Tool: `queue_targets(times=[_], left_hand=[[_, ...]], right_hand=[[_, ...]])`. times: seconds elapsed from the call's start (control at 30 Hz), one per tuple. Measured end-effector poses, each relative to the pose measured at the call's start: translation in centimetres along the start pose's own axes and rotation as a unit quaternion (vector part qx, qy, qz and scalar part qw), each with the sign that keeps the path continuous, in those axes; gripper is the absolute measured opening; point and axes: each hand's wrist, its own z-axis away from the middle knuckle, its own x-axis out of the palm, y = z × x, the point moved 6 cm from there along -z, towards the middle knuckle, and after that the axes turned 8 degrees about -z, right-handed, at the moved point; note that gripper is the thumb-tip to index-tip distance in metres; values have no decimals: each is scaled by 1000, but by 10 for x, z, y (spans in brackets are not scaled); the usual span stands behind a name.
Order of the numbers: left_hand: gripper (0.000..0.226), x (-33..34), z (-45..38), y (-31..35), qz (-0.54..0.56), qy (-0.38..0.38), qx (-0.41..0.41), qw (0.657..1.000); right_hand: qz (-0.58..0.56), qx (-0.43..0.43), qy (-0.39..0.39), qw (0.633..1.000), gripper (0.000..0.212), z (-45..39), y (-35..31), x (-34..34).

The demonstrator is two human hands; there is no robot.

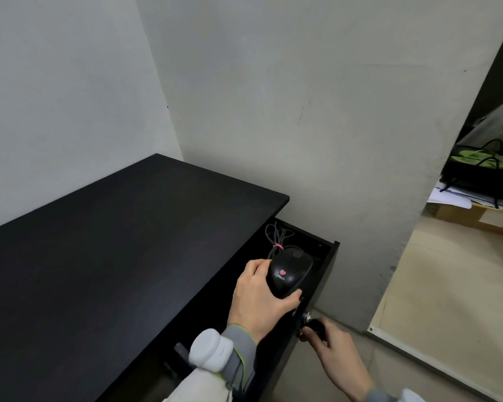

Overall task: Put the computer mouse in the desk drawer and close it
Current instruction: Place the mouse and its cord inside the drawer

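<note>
Grey walls corner a dark counter (105, 256) whose drawer (330, 265) stands pulled out past its right edge. Nearest, the right hand (336, 352) has its grip closed on the drawer knob (315, 326), likely steadying the drawer, ready to push. Beyond it, the left hand (259, 297) grips the computer mouse (291, 272) from the rear, low over the open drawer. Farther in, its bundled cable (276, 236) already lies inside, toward the drawer's back corner.
</note>
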Motion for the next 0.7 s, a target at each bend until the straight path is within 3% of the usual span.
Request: queue_targets(times=[0.1, 0.33, 0.47, 0.7], left_hand=[[68, 6, -1, -15, -22, -22, -24, 999], [74, 17, -1, -43, -74, -53, -71, 993], [75, 22, -1, -51, -92, -61, -81, 991], [79, 30, 2, -61, -129, -75, -93, 984]], right_hand=[[-5, 0, 0, 1000, 13, 0, 0, 1], [-15, -1, 17, 1000, 54, 0, 4, 0], [-9, 6, 8, 1000, 14, 3, -3, 0], [-10, 9, 6, 1000, 13, 3, 1, 1]])
